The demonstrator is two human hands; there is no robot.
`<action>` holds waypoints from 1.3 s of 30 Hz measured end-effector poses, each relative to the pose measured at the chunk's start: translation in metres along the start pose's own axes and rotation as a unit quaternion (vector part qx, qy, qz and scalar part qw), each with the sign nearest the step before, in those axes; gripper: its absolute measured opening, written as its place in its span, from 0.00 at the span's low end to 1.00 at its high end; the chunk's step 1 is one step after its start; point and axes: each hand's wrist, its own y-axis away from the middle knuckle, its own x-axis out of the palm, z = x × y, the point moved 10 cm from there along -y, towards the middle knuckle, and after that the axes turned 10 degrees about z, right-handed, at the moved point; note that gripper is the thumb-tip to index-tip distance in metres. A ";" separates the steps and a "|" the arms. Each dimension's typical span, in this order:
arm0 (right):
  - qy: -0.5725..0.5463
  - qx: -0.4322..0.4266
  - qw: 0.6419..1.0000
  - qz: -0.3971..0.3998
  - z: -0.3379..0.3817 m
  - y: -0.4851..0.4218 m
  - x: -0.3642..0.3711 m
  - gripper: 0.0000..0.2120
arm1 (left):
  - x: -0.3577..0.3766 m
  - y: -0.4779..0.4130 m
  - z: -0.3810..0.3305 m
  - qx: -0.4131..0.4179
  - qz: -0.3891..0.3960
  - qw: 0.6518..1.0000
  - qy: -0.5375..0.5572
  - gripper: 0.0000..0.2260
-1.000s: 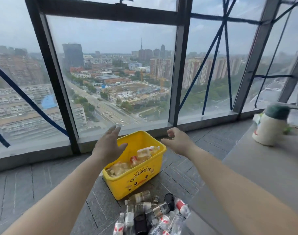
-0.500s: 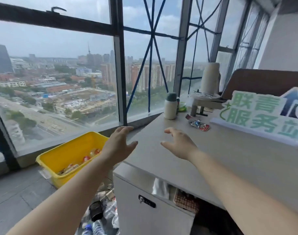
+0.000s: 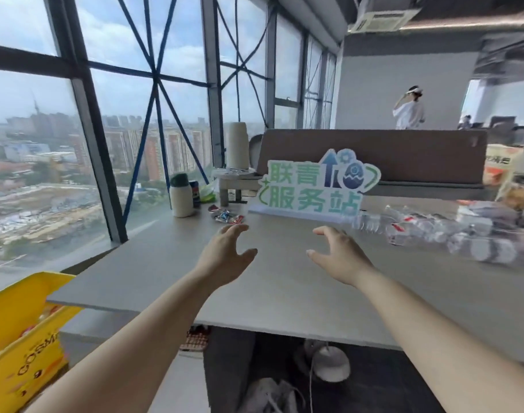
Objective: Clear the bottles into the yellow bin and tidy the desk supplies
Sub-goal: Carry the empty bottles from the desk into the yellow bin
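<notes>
Yellow bin [image 3: 13, 323], lower left, is holding some; bottles [image 3: 427, 231] are lying mid-right on desk [image 3: 284, 281]; left hand [image 3: 225, 257] & right hand [image 3: 336, 257] are hovering open, empty.

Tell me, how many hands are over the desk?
2. The left hand hovers over the desk; the right hand beside it, nearer the blurred bottles. Both hold nothing.

The yellow bin [image 3: 13, 338] is running off the left edge, with a corner of the surface [image 3: 165, 263] covering its far rim and its contents smearing into red and pale blurs. The clear bottles [image 3: 433, 228] are blurring together beyond counting and trailing off the right edge. The wrappers [image 3: 226, 216] beside the sign [image 3: 314, 186] are showing too small to identify.
</notes>
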 end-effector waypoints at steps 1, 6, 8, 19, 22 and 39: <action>-0.003 0.016 1.000 -0.009 -0.020 0.003 -0.008 0.24 | 0.014 -0.010 -0.013 0.010 0.013 1.000 -0.004 0.25; -0.014 0.091 0.994 -0.059 -0.121 0.009 -0.045 0.24 | 0.085 -0.069 -0.074 0.071 0.068 0.995 -0.006 0.25; -0.012 0.120 0.990 -0.074 -0.161 0.008 -0.057 0.23 | 0.111 -0.098 -0.095 0.088 0.081 0.993 -0.003 0.26; 0.009 0.182 0.977 -0.113 -0.286 -0.055 -0.100 0.23 | 0.236 -0.241 -0.175 0.162 0.125 0.978 -0.040 0.28; 0.015 0.184 0.976 -0.115 -0.301 -0.065 -0.102 0.24 | 0.258 -0.266 -0.184 0.175 0.124 0.970 -0.111 0.31; 0.003 0.164 0.983 -0.085 -0.293 -0.110 -0.107 0.24 | 0.253 -0.236 -0.125 0.131 0.157 0.979 0.009 0.33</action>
